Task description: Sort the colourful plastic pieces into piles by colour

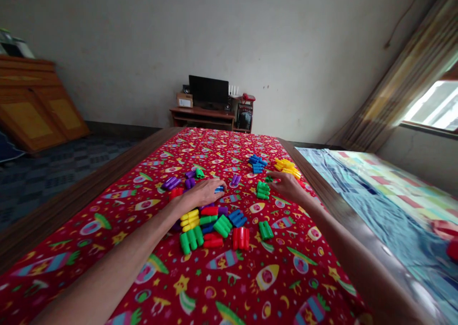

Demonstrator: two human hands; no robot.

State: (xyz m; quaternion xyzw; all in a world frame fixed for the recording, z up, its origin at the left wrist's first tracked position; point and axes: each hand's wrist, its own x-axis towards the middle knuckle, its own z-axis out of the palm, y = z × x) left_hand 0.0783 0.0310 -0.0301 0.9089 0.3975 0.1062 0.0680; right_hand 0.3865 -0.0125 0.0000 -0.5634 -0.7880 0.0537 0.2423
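Note:
My left hand (209,191) is closed around a blue plastic toy block (219,189), over the mixed pile of ribbed blocks. My right hand (287,185) reaches in from the right, its fingertips closed on a small green block (268,179). Just in front of it lies another green block (263,190). In the pile are a yellow block (190,220), a red block (241,238), a blue block (237,218) and a green block (191,239), with several more partly covered. A purple block (235,180) lies between my hands.
Beyond my right hand sit a blue cluster (257,163) and a yellow cluster (287,167) of blocks. A red patterned cloth (265,272) covers the table. A bed (379,186) stands to the right, a wooden cabinet (36,105) to the left, a monitor (208,91) at the far wall.

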